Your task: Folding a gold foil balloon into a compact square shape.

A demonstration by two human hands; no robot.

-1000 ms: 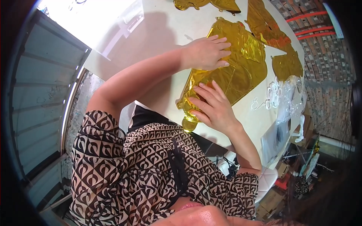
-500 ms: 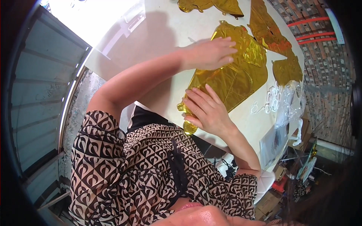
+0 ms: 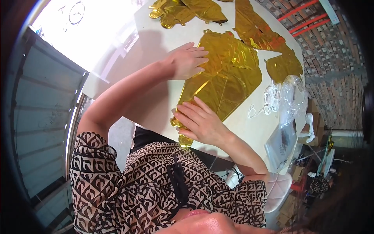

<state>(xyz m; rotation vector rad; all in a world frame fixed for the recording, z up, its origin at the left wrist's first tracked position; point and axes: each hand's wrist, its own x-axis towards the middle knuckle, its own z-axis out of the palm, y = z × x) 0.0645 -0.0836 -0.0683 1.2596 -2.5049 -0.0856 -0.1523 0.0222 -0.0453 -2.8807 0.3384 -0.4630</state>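
Observation:
A flat gold foil balloon (image 3: 230,85), creased and shiny, lies on the pale table (image 3: 156,97) in front of me. My left hand (image 3: 187,61) is at its upper left edge, fingers stretched out over the foil. Lower down, my right hand (image 3: 200,121) lies flat on the near end with its fingers spread. Small rounded gold tabs stick out beside and below my right hand. Neither hand grips anything.
More flat gold foil balloons lie at the far edge (image 3: 187,11) and far right (image 3: 257,25) of the table. White string (image 3: 269,99), a crumpled clear plastic bag (image 3: 292,101) and a flat plastic packet (image 3: 280,146) are at the right. A pale chair (image 3: 278,189) stands below them.
My left hand has drawn back from over the middle of the foil to its left edge. My right hand stays on the near end. The whole view has shifted slightly.

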